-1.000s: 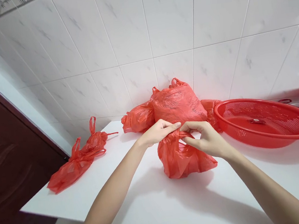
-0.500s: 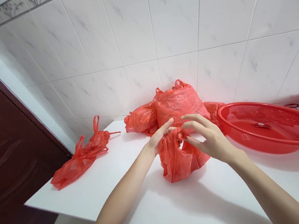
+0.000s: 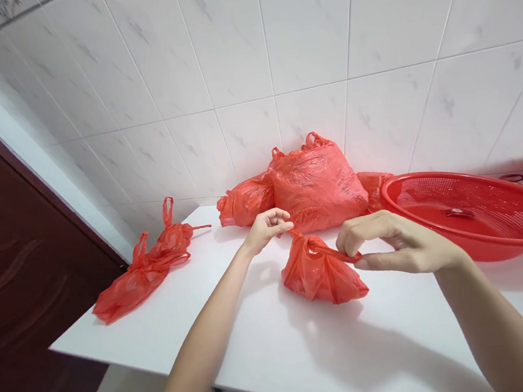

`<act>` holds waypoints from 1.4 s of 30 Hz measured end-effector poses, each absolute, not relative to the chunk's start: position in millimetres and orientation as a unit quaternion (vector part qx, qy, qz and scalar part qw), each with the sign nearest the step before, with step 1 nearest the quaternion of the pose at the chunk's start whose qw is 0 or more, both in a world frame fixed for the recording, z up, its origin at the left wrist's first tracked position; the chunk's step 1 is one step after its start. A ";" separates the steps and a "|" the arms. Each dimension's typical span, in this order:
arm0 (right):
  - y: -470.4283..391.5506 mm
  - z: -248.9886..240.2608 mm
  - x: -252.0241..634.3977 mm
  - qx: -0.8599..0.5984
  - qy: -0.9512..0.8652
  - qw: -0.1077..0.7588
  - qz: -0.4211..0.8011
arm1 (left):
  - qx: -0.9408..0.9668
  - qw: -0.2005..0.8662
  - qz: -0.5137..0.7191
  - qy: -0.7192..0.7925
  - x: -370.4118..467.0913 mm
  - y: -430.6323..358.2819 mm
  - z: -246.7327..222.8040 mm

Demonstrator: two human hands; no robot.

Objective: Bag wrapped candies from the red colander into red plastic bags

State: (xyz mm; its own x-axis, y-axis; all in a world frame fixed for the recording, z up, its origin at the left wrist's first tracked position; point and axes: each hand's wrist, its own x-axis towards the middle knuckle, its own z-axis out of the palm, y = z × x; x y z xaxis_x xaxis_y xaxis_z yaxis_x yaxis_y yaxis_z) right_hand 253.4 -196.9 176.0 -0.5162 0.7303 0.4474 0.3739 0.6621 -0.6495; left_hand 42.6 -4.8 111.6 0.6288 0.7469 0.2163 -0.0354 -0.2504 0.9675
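Observation:
A small red plastic bag [image 3: 322,277], gathered at the top, is between my two hands above the white table. My left hand [image 3: 269,228] pinches one of its handles on the far left side. The other handle is stretched out to the right, where the thumb and fingers of my right hand [image 3: 392,243] are closed on it. The bag bulges a little at the bottom; what it holds, if anything, is hidden.
Behind it, a large full red bag [image 3: 319,183] and a smaller red bag [image 3: 247,201] lean near the tiled wall. A red colander basin [image 3: 479,246] stands at the right. Crumpled red bags [image 3: 133,289] lie at the left on the white table [image 3: 255,348].
My hands have moved apart, the left one leftward and the right one rightward. The bag's handles are now pulled out to both sides and its top is drawn together.

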 end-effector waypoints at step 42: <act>-206.0 169.7 200.5 -0.431 -0.622 0.630 0.174 | 0.759 0.583 0.251 0.147 25.5 -149.7 106.9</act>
